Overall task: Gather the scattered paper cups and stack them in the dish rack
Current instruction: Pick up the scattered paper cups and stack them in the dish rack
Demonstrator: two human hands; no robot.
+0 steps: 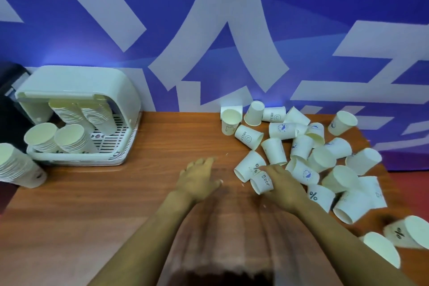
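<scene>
So the biggest thing I'm looking at is the blue wall banner (92, 37) with huge white strokes across it, can't read them as words though. Below that I'm leaning over the brown wooden table (92, 216). At the back left the white dish rack (76, 90) is sitting with its lid flipped up, and I'm counting four stacks of cups (69, 137) in it: two leaning at the back, two in front. One more stack (16, 165) is lying outside, just left of the rack at the table edge.

On the right side of the table the loose paper cups (299, 146) are lying in a heap, mostly tipped over. I'm counting somewhere past twenty, can't give an exact number since they overlap. Printing I can read: "HELLO" with a smiley on two of them, a "%" sign on three, and some blue round logos too small to read.

My right hand (282, 183) is gripping the cup marked "Bear" (262, 183), fingers curled round it at the near-left edge of the heap. My left hand (198, 179) is hovering over bare table, fingers loose and spread, holding nothing.
</scene>
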